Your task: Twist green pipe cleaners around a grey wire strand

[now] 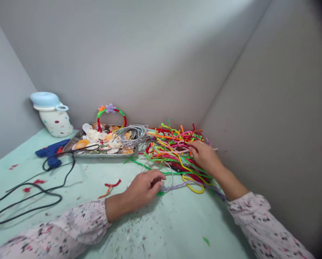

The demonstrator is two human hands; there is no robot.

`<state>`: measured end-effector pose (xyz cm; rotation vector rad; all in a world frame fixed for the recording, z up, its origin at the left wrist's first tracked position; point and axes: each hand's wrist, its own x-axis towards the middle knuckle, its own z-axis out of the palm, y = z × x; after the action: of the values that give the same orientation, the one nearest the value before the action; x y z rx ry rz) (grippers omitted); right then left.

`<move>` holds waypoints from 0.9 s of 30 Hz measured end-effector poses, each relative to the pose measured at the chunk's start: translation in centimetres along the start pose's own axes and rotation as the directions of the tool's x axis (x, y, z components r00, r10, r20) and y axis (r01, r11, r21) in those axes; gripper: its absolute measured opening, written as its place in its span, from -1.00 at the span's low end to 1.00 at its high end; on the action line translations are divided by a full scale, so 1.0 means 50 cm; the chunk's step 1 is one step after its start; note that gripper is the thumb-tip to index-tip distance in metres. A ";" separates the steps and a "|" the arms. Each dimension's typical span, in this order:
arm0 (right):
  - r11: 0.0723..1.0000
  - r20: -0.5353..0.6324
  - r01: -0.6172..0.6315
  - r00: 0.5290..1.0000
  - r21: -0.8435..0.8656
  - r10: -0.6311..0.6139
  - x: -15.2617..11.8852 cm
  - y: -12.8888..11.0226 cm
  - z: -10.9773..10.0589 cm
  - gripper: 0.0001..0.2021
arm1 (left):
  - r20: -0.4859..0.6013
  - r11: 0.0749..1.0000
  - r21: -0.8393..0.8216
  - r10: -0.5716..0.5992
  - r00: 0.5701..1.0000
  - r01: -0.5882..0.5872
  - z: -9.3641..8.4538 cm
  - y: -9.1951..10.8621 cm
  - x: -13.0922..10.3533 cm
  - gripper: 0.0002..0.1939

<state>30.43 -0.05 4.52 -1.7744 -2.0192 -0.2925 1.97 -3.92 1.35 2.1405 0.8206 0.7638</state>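
Observation:
My left hand [144,189] hovers low over the table, its fingers curled toward the thumb around a thin wire loop [173,176]. A purple pipe cleaner [181,185] lies right by those fingertips, with a bit of green [160,193] below the thumb. Over the heap of colourful pipe cleaners [166,153], my right hand [204,154] has its thumb and fingers pinched together among the strands. A pale pink pipe cleaner [174,151] runs to these fingers, whose tips are partly lost in the heap. A yellow pipe cleaner [196,190] curves in front.
A metal tray [104,155] holds shells [96,135], a coil of grey wire [136,133] and a pipe-cleaner hoop with flowers [125,120]. Left of it lie a blue glue gun [49,151] with its black cord [61,196] and a white jar [55,122]. Grey walls enclose the table [177,230].

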 end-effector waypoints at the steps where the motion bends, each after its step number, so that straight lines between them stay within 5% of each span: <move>1: 0.999 -0.071 -0.032 0.997 -0.002 0.032 0.009 0.004 -0.005 -0.72 | 0.002 1.000 0.000 -0.001 1.000 0.001 0.000 0.000 0.000 -0.80; 6: 0.993 -0.129 -0.114 0.985 0.024 0.116 0.078 0.023 -0.009 -0.56 | 0.024 1.000 0.021 0.005 1.000 -0.005 0.002 -0.001 0.001 -0.81; 9: 0.985 -0.078 -0.166 0.982 0.051 0.170 0.132 0.039 -0.006 -0.77 | 0.050 0.999 0.033 -0.003 0.999 0.001 0.003 -0.001 0.000 -0.81; 16: 0.931 -0.173 -0.281 0.930 0.234 0.325 0.223 0.083 -0.051 -0.70 | 0.073 0.999 0.028 0.021 0.997 -0.023 0.000 0.004 -0.001 -0.81; 22: 0.958 -0.110 -0.173 0.973 0.230 0.202 0.139 0.020 -0.062 -0.66 | 0.061 0.999 0.030 0.032 0.998 -0.034 0.003 -0.002 -0.001 -0.81; 24: 0.967 0.040 -0.084 0.996 0.242 0.076 0.085 -0.002 -0.065 -0.80 | 0.055 0.999 0.025 0.044 0.998 -0.045 0.003 -0.002 -0.001 -0.81; 27: 0.994 0.246 -0.002 0.969 0.110 -0.025 0.014 -0.010 -0.065 -0.88 | 0.024 0.997 0.042 0.063 0.998 -0.064 0.001 0.011 0.003 -0.81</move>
<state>30.48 -0.91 7.78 -1.8057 -2.1687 0.0394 2.27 -4.13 1.77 2.2185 0.7664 0.7592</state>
